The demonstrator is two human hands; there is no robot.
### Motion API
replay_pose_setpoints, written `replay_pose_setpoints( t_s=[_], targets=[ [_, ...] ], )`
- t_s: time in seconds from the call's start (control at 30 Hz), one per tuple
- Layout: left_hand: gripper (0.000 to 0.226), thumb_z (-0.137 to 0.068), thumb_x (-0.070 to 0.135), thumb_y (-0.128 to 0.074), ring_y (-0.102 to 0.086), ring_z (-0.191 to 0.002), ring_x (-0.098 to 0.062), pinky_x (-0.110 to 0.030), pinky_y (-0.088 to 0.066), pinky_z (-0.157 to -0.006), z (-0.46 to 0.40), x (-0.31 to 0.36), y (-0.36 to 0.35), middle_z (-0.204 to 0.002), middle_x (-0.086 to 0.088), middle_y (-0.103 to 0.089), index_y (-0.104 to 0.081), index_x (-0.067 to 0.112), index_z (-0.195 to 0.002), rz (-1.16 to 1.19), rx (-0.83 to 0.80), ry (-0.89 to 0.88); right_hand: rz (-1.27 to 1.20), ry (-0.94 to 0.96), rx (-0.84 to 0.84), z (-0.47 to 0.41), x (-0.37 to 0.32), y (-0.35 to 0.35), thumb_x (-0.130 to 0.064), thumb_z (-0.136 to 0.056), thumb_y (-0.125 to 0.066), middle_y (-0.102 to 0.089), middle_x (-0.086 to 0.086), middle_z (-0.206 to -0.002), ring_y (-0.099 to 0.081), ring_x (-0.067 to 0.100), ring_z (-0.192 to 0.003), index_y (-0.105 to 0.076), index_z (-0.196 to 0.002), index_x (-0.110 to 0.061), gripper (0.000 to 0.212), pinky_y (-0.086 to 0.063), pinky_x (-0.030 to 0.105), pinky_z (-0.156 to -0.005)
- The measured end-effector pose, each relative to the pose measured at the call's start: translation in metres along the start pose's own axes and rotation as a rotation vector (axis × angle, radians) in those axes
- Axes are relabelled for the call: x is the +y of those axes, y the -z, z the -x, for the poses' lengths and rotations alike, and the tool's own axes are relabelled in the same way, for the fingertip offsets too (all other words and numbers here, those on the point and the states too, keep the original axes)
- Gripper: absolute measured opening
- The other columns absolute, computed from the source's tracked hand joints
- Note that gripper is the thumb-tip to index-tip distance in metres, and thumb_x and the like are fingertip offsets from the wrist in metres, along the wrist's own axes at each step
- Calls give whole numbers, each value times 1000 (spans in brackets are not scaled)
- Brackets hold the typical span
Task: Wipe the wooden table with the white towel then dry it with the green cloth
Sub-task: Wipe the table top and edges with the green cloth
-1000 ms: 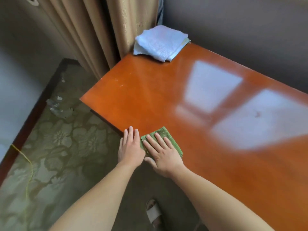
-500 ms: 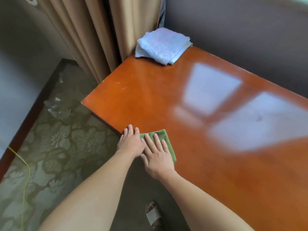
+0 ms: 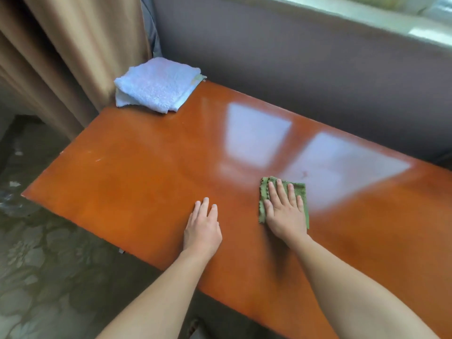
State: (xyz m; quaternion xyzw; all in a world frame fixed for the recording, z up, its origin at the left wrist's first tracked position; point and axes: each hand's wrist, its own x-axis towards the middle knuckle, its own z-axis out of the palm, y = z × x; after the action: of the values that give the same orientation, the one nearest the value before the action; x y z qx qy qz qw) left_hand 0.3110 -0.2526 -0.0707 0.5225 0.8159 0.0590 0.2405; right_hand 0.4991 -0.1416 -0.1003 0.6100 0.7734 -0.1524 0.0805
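While flat on the glossy orange-brown wooden worktop (image 3: 137,182), right hand (image 3: 283,212) pressing down on small folded green microfibre cloth (image 3: 302,192), fingers straight and spread, nothing curled round it. Left hand (image 3: 203,227) resting palm-down on bare wood just left of cloth, fingers straight, holding nothing, apart from cloth. Folded white terry towel (image 3: 156,90) lying at far left corner of worktop, well apart from both hands, beside tan pleated curtain (image 3: 73,50). Pale window reflection on wood beyond cloth. Patterned green carpet (image 3: 41,265) below near edge.
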Motion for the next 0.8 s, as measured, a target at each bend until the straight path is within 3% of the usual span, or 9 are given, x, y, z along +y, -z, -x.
replay_pose_setpoints(
  t_s=[0.1, 0.27, 0.33, 0.47, 0.57, 0.7, 0.8],
  targets=[
    [50, -100, 23, -36, -6, -147, -18, -32, -21, -116, -9, 26, -10, -159, 0, -13, -28, 18, -149, -32, 29, -25, -29, 1, 33, 1, 2, -3, -47, -102, -17, 10, -11, -162, 12, 22, -149, 0, -155, -35, 57, 5, 44, -120],
    [49, -96, 19, -38, -14, -145, -18, -32, -18, -116, -31, 69, -14, -158, 0, -20, -36, 16, -145, -37, 44, 7, 30, 485, -35, 31, -10, -15, -47, -99, -26, -26, -6, -159, -18, 25, -148, -32, -151, -30, 55, -7, 43, -117],
    [47, -98, 23, -36, -15, -145, -19, -32, -20, -115, -41, 85, -13, -157, 0, -22, -37, 18, -145, -42, 37, 37, 55, 462, 1, -4, 25, -2, -49, -98, -22, -21, -9, -160, -14, 22, -149, -28, -152, -33, 57, -6, 42, -118],
    [51, -101, 30, -28, -4, -146, -24, -36, -23, -114, -54, 109, -13, -160, -4, -8, -25, 12, -149, -78, -105, 159, 32, 106, 7, -79, 95, 36, -51, -97, -10, 5, -14, -162, 7, 18, -150, -6, -155, -37, 59, 4, 41, -120],
    [58, -101, 34, -26, -2, -146, -31, -40, -19, -115, -57, 119, -17, -159, -12, -1, -16, 5, -150, -175, -205, 206, -68, 9, 27, -68, 80, 31, -45, -101, -16, 4, -10, -163, 9, 19, -150, -7, -156, -32, 57, 4, 42, -120],
    [61, -100, 34, -21, -5, -143, -38, -46, -19, -115, -68, 127, -21, -156, -23, -9, -21, -6, -146, -225, -256, 262, -78, 321, 9, 24, 41, 2, -44, -97, -31, -31, -3, -157, -20, 25, -147, -40, -148, -24, 56, -12, 44, -116],
    [60, -100, 33, -20, -3, -144, -38, -45, -18, -116, -68, 128, -23, -157, -22, -8, -21, -6, -146, -222, -245, 272, -42, 473, -5, 2, 74, 10, -43, -96, -35, -41, -6, -152, -32, 23, -143, -47, -144, -27, 52, -23, 45, -113]
  ],
)
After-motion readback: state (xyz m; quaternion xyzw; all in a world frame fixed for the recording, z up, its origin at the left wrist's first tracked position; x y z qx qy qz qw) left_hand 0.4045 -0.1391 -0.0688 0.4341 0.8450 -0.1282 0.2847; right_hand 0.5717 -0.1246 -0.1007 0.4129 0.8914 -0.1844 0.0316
